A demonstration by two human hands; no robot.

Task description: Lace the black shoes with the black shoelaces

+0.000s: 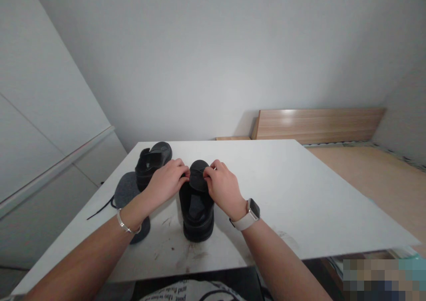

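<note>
A black shoe (pixel 199 223) stands upright on the white table, its heel toward me and its toe away. My left hand (pixel 169 177) is at the left side of its lacing area, fingertips pinched together at the edge. My right hand (pixel 224 186) pinches at the right side of the tongue. Whatever thin part the fingers hold is too small to make out. A second black shoe (pixel 146 170) stands farther back on the left. Beside it lies a grey insole (pixel 126 189), partly hidden by my left forearm. A black lace (pixel 100 210) trails from near the insole.
The white table (pixel 273 181) has dirt marks near its front edge. Behind it rises a plain wall. To the right is a bed with a wooden headboard (pixel 316 124) and a bare tan surface (pixel 372 181). Grey panels stand on the left.
</note>
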